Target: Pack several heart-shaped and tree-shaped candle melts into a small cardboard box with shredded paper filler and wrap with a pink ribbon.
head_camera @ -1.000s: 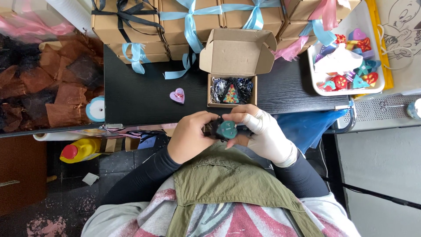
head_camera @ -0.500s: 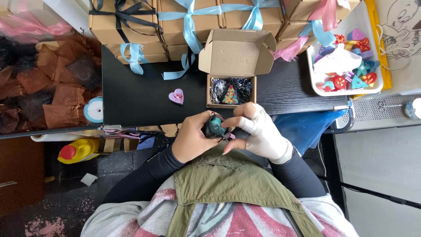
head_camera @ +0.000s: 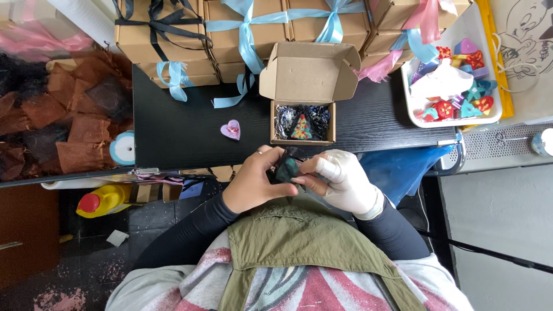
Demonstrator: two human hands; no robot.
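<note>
Both hands meet at the near edge of the black table (head_camera: pixel 173 132), pinching one small dark teal piece (head_camera: pixel 286 170) between them. The left hand (head_camera: pixel 256 184) grips it from the nine o'clock side, thumb and fingers curled around it. The right hand (head_camera: pixel 340 179), wrapped in a pale glove, grasps it from three o'clock, fingertips touching the piece. At twelve o'clock from the hands, just beyond them, sits an open cardboard box (head_camera: pixel 302 92) holding a colourful tree shape (head_camera: pixel 301 128). A pink heart (head_camera: pixel 231 130) lies at ten o'clock. A white tray (head_camera: pixel 455 118) of bright pieces stands at two o'clock.
</note>
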